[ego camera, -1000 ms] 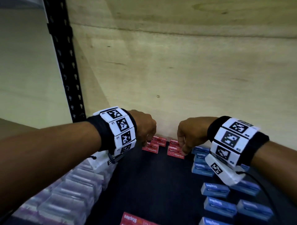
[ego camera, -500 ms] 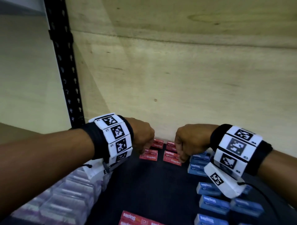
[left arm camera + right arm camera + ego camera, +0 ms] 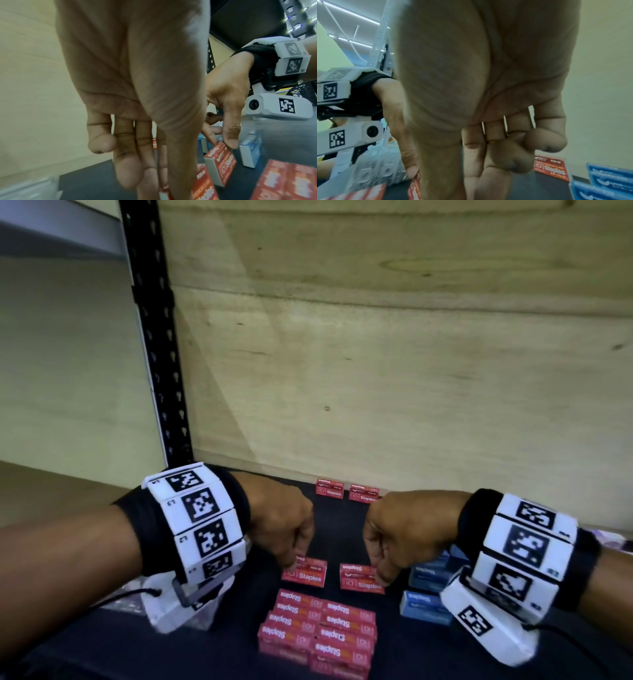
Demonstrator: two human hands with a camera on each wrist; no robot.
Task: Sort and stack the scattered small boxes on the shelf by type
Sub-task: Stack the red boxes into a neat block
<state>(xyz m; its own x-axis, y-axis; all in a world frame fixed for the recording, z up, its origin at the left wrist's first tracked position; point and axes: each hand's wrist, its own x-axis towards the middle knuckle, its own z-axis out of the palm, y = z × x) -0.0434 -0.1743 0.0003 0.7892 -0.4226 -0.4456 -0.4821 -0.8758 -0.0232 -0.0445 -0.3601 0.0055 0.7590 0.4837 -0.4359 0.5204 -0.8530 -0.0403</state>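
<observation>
On the dark shelf [image 3: 342, 532], each hand pinches one red Staples box just behind the red stack [image 3: 318, 631]. My left hand [image 3: 291, 561] holds the left red box [image 3: 306, 575]; its thumb and fingers point down in the left wrist view. My right hand [image 3: 380, 575] holds the right red box [image 3: 359, 578], which looks tilted [image 3: 221, 162] in the left wrist view. Two more red boxes [image 3: 329, 487] lie side by side at the back wall. Blue boxes [image 3: 426, 577] sit just right of my right hand.
Clear plastic packs [image 3: 191, 616] lie at the left under my left wrist. A black perforated upright [image 3: 154, 337] stands at the back left. The plywood back wall [image 3: 411, 371] closes the shelf. More blue boxes [image 3: 607, 184] lie close on the right.
Both hands have drawn back from the wall toward the red stack, each bringing a red box. Two red boxes stay at the back.
</observation>
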